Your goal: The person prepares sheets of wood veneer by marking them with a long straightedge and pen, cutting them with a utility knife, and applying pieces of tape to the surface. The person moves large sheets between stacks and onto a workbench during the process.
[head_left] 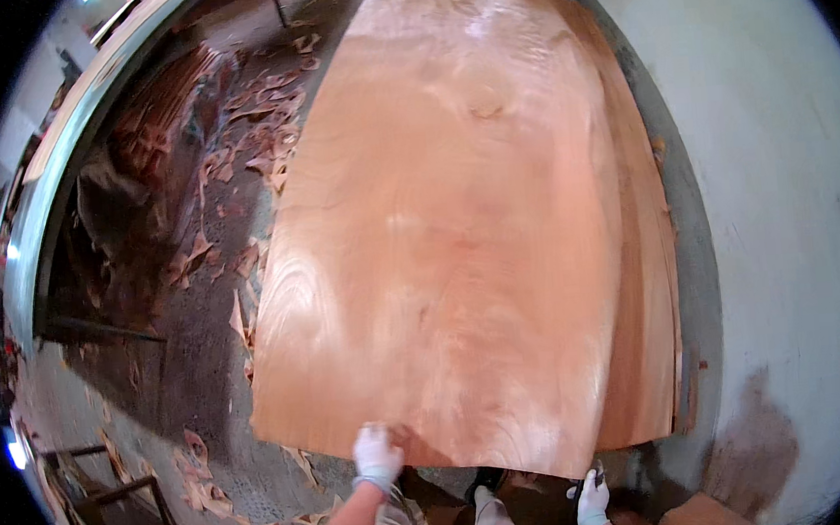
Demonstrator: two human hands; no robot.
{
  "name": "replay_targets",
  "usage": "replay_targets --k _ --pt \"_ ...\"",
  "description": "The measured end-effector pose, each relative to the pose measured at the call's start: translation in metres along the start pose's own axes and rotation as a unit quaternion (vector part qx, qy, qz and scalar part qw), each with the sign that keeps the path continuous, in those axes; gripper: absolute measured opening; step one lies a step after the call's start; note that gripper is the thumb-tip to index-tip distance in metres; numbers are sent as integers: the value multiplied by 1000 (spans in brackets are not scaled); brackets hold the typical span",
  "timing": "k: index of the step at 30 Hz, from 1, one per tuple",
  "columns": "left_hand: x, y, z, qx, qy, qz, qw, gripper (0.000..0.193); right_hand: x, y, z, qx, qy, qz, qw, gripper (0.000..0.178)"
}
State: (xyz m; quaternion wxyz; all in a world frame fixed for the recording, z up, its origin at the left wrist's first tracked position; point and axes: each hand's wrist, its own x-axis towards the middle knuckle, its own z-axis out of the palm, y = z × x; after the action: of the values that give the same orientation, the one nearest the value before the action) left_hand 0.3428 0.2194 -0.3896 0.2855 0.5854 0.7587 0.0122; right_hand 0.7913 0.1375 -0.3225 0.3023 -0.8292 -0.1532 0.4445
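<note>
A large, thin sheet of reddish-tan wood veneer [439, 251] stretches away in front of me, its surface glossy and slightly wavy. My left hand [378, 455], in a white glove, is closed at the sheet's near edge, left of the middle, with the fingers curled over it. At the near right corner is my right hand [593, 505], also gloved in white. Its fingers are closed around something small and dark that I cannot make out, just below the corner. More veneer sheets [642, 383] lie underneath and show along the right side.
A pale wall [779, 185] runs along the right. To the left, veneer scraps [264, 102] litter the floor beside a long table with a light edge [56, 212]. A dark metal frame [127, 493] stands at the lower left. My feet are under the sheet's near edge.
</note>
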Motion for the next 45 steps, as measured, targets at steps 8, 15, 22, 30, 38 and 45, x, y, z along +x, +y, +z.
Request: replay_targets --k 8,15,22,30,38,45 --pt "18 117 70 190 -296 71 934 80 4 8 -19 103 -12 74 992 48" --pt "36 127 75 255 -366 63 893 88 20 90 -59 -132 19 184 974 42" --pt "43 149 61 269 -388 20 881 79 20 56 -203 -252 207 187 927 45" --pt "8 112 39 -24 -225 -45 973 70 -9 28 -307 -336 282 101 893 45" --pt "-161 8 -78 -63 -165 -88 980 43 -66 -67 -160 -214 43 -98 971 40" --pt "-288 -120 -165 16 -280 -54 958 41 -127 -158 16 -123 -9 -296 947 45"
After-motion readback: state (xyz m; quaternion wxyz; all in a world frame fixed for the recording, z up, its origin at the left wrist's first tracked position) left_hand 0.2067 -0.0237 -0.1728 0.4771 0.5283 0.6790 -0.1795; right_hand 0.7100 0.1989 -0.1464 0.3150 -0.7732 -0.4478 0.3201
